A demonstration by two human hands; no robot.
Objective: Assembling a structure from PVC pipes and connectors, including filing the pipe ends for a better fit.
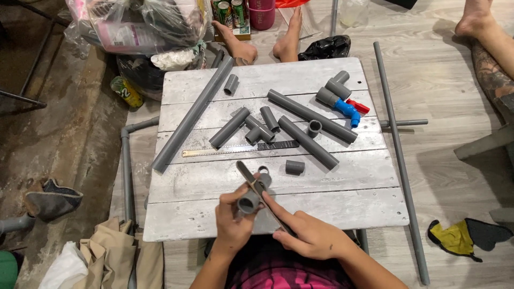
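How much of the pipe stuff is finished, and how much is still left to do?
Done: one grey fitting already joined to the blue tap. In hand: the left hand holds a short grey elbow fitting while the right hand lays a flat file against it. Left: many loose pipes, like the long grey pipe, and small couplings lie unjoined on the white table.

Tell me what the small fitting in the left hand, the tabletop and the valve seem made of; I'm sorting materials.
Grey fitting: likely rigid plastic, by its matte, uniform grey. Tabletop: wood planks, painted white; seams show and the paint is worn. Valve: glossy blue plastic with a red handle, it seems.
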